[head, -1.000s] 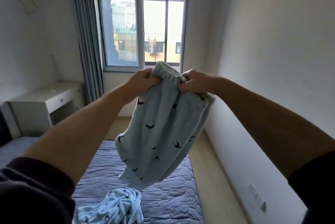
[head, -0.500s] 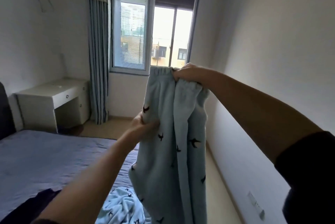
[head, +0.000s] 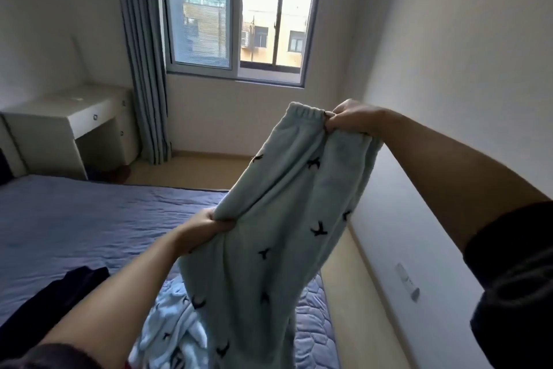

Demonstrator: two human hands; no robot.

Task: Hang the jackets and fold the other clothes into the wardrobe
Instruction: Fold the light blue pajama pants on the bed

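Fleece trousers hang above the bed, right hand pinching the waistband, left hand gripping an edge lower down. Risk, as I judge it: the free waistband corner droops, so any fold could set crooked.

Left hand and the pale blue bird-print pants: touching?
Touching. The head view shows the left hand gripping a bunched fold at the side edge of the pants, fingers curled round the fabric.

Open bed left of the hanging pants — wall close right, crumpled garment below.
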